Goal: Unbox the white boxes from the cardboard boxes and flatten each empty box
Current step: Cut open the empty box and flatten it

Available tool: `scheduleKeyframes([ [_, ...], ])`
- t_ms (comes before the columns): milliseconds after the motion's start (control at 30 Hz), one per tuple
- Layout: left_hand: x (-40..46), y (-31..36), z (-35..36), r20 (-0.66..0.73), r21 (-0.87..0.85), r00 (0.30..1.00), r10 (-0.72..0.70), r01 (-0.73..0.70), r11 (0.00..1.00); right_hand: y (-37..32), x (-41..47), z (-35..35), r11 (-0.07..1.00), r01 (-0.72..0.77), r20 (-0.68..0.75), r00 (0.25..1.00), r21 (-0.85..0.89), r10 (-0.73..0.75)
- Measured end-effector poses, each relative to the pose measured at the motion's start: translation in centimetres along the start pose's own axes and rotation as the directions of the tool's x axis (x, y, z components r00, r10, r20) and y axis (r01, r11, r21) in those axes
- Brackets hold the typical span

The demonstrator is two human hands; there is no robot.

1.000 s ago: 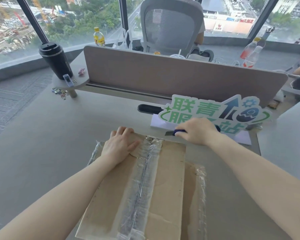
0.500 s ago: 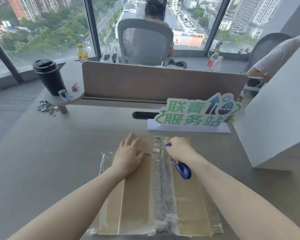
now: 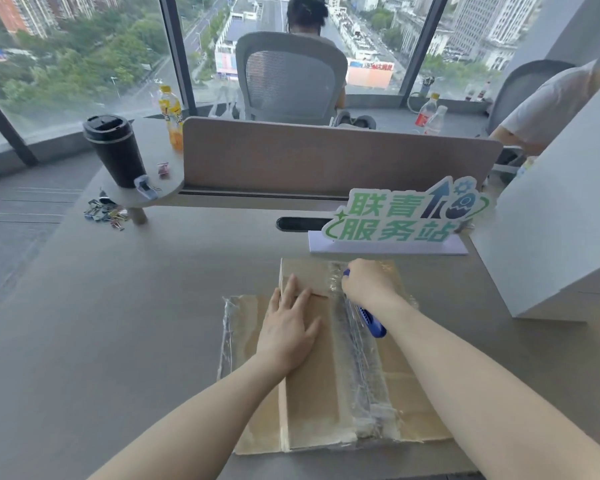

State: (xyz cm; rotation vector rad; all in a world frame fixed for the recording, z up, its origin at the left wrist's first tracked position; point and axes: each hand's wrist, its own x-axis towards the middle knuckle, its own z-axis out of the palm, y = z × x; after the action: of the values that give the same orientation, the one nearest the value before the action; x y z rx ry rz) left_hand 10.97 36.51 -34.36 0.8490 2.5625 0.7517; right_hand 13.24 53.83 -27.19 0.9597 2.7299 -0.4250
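Cardboard box (image 3: 312, 393) — lies on the grey bench (image 3: 118, 323), near edge toward the viewer, taped seam up. A strip of clear tape (image 3: 357, 358) runs lengthwise along the box top, crinkled at the near end.

Left hand (image 3: 288, 327) — fingers straight and spread, palm pressing flat on the box top, left of the tape strip.

Right hand (image 3: 368, 284) — fingers curled round a blue utility knife (image 3: 371, 322), at the far end of the tape strip; the blue handle juts back toward the wrist. The blade tip is hidden by the hand, so contact with the tape is probable but not certain.

Green-and-white sign (image 3: 406, 216) — upright on a white base, just beyond the box.

Black travel cup (image 3: 115, 150) — on a small round shelf, well beyond the box and to its left.

Binder clips (image 3: 104, 213) — scattered on the bench below that cup.
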Motion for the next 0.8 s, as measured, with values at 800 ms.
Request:
scheduleKeyframes([
  [800,0.2,0.6,0.7,-0.001,-0.013,0.999,-0.053,0.053,0.998,0.6,-10.4,1.8,0.988,-0.150,0.252,0.956,-0.024,0.151],
])
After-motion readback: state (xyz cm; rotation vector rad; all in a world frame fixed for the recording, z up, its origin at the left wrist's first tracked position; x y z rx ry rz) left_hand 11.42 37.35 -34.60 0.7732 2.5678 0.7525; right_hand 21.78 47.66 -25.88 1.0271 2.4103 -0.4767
